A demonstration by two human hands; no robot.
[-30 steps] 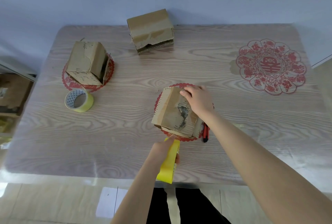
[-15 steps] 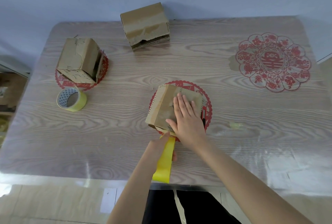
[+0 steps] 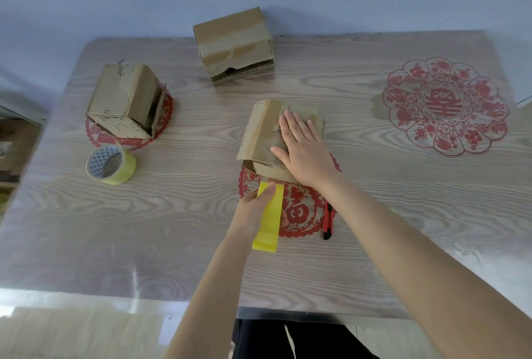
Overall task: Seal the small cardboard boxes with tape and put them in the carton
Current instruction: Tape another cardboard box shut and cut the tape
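Observation:
A small worn cardboard box [image 3: 260, 134] sits mid-table, partly over a red paper-cut decal [image 3: 299, 212]. My right hand [image 3: 305, 148] lies flat on its top with fingers straight, pressing the flaps down. My left hand [image 3: 256, 209] pinches a cut strip of yellow tape [image 3: 269, 219] just in front of the box; the strip hangs toward me. A second small box [image 3: 126, 101] stands at the left with a flap ajar. A third box [image 3: 233, 45] stands at the far edge, its front flap torn. The carton is not in view.
A roll of yellow tape [image 3: 110, 164] lies at the left, in front of the second box. A red utility knife [image 3: 328, 222] lies right of the near decal. A large red flower decal [image 3: 443, 105] marks the table at the right. The wooden table [image 3: 144, 243] is under a glossy cover.
My right hand went from gripping the box's far top edge to lying flat on its top. The box slid away from me, uncovering the decal and knife. My left hand keeps the tape strip.

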